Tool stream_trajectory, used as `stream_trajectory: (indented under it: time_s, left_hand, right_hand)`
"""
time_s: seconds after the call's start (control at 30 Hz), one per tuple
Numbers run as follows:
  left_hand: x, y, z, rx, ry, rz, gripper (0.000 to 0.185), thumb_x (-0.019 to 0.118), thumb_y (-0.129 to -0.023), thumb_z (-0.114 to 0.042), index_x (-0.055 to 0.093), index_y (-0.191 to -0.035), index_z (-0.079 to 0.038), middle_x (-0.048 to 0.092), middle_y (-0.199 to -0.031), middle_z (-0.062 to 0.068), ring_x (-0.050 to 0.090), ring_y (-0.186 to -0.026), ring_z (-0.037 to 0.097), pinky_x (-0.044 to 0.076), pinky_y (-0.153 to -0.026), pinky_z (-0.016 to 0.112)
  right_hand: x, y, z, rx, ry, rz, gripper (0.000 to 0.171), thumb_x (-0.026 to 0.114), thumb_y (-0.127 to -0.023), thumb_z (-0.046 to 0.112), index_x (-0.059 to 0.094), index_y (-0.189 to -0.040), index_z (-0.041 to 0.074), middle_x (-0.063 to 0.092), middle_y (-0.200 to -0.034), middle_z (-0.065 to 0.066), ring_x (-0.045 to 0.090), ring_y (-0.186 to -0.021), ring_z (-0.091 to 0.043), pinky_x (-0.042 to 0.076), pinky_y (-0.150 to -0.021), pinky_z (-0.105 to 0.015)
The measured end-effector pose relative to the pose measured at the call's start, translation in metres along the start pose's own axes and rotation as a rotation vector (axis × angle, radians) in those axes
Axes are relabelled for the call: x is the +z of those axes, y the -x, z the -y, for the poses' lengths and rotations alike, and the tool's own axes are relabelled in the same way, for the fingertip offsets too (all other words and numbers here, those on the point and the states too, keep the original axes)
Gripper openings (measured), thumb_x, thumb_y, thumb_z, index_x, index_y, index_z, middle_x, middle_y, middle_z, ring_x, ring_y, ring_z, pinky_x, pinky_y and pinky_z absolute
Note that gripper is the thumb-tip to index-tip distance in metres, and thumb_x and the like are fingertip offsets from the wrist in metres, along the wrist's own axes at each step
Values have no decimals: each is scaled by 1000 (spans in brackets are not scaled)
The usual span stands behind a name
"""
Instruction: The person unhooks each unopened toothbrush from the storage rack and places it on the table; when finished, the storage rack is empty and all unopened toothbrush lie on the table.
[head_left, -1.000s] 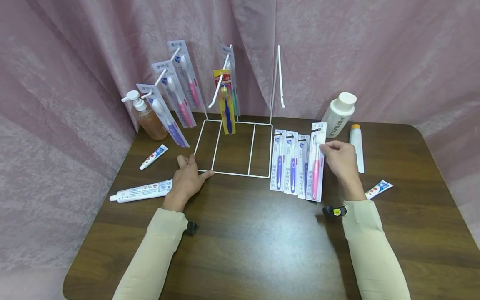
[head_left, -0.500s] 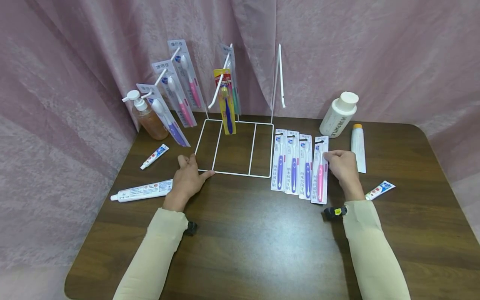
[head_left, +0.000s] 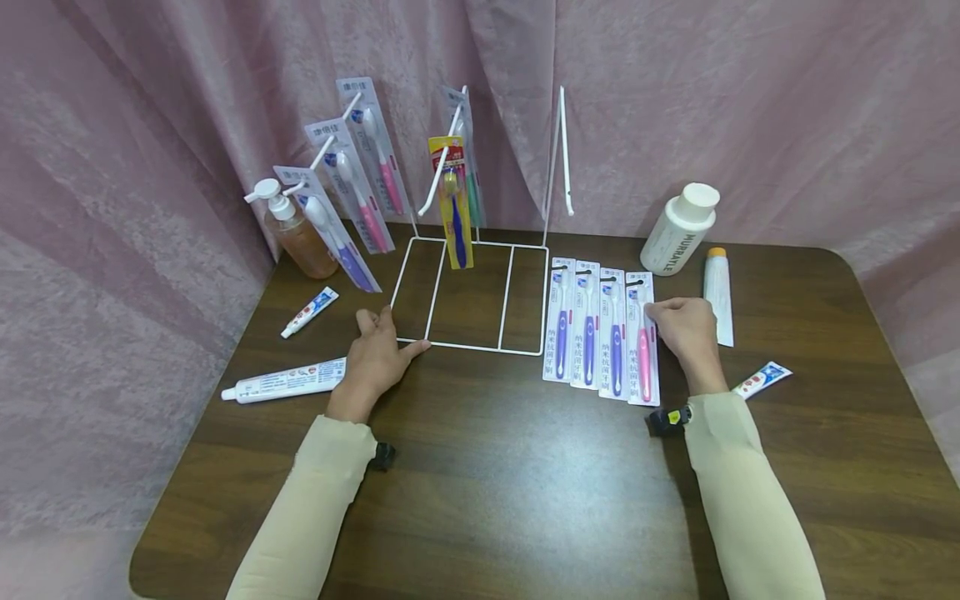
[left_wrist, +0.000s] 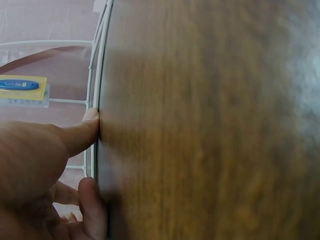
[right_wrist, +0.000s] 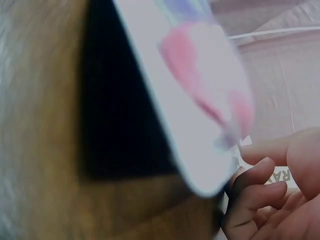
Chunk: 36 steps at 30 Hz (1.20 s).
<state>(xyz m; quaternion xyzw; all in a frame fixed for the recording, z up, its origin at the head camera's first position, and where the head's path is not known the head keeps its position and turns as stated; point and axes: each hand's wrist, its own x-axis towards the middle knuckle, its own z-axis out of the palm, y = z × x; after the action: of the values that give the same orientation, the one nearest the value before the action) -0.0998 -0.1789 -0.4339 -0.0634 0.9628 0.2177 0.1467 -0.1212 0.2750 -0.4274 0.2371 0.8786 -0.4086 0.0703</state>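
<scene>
- The right hand (head_left: 684,332) curls its fingers (right_wrist: 256,192) round the right edge of a pink toothbrush pack (head_left: 642,337), gripping it; the pack lies at about 2 o'clock on the worktop (head_left: 525,492), last on the right in a row of four.
- In the right wrist view the same pack (right_wrist: 200,100) shows blurred, one edge raised off the wood with a dark shadow beneath.
- At the hand's 9 o'clock, three purple toothbrush packs (head_left: 587,325) lie side by side, touching one another and just beside the pink one.
- The left hand (head_left: 375,358) rests flat, fingers (left_wrist: 82,131) straight and spread, holding nothing; the fingertips press the front left corner of a white wire rack (head_left: 472,346).
- The rack stands at 12 o'clock; a yellow toothbrush pack (head_left: 452,204) hangs from one of its hooks, with more packs (head_left: 352,187) hung to the left.
- A large toothpaste tube (head_left: 285,382) lies at the left hand's 9 o'clock, touching it or nearly so.
- A small toothpaste tube (head_left: 309,312) lies at 10 o'clock, a pump bottle (head_left: 296,235) beyond it.
- At 1 o'clock from the right hand stand a white bottle (head_left: 678,229) and an orange-capped tube (head_left: 717,296); a small sachet-like tube (head_left: 761,379) lies at its 4 o'clock.
</scene>
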Motion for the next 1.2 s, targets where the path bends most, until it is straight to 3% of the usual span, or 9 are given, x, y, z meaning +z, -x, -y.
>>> stream_trajectory:
  time_s: [0.13,0.33,0.43,0.53,0.63,0.8,0.97,1.1,1.2]
  left_hand:
    - [-1,1,0,-5,1,5,105,71,-113,-53,18,-179,9,31,-156,30,63,-93,41,60,-99,60]
    - [-2,1,-1,-6,4,10,104,70,-114,-53,17,-179,9,30,-158,31,63,-95,42,60,-100,61]
    - [-2,1,-1,-7,7,10,104,70,-113,-52,17,-179,8,30,-158,30,63,-94,41,60,-100,60]
    - [-3,1,-1,-8,9,11,104,70,-113,-53,17,-179,8,30,-157,30,63,-94,41,60,-99,60]
    - [-3,1,-1,-10,10,13,104,70,-113,-52,17,-179,8,30,-156,30,63,-95,41,60,-99,60]
    - [-3,1,0,-5,8,11,105,70,-113,-53,17,-180,8,30,-156,30,62,-93,40,60,-96,58]
    - [-3,0,0,-6,4,16,105,70,-113,-53,16,-179,8,30,-154,30,62,-94,40,60,-96,58]
    - [-2,0,0,-5,-3,19,105,69,-114,-54,16,-179,8,30,-154,30,62,-93,40,60,-96,58]
    - [-1,0,-1,-6,-3,15,105,70,-113,-54,16,-180,8,30,-155,30,62,-92,39,60,-96,57]
  right_hand:
    - [1,0,0,-12,44,-47,46,68,-112,33,82,-130,-6,80,-129,-27,66,-111,-32,46,-82,-35]
    - [5,-14,-10,-36,55,-88,40,73,-107,31,86,-117,-6,80,-80,-6,67,-75,-18,49,-66,-33]
    - [8,-28,-18,-29,63,-87,39,73,-106,31,87,-111,-5,75,-67,2,67,-70,-16,49,-63,-34]
    - [9,-31,-19,-25,77,-96,38,71,-104,30,88,-107,-4,75,-69,1,69,-78,-22,48,-67,-35]
    - [7,-19,-10,-19,76,-109,38,70,-105,27,87,-106,-7,76,-70,-3,69,-80,-24,48,-68,-35]
    - [5,0,5,-13,75,-100,37,67,-108,22,85,-111,-10,75,-69,-1,64,-63,-10,48,-63,-29]
    - [5,4,9,-14,83,-94,38,65,-109,22,84,-116,-10,78,-78,-5,63,-64,-8,48,-62,-27]
    - [8,6,10,-57,90,-132,39,60,-109,23,82,-109,-8,74,-75,-6,63,-64,-14,48,-58,-27]
    - [13,10,17,-123,83,-178,39,59,-110,23,83,-111,-8,78,-80,-14,65,-65,-18,48,-57,-27]
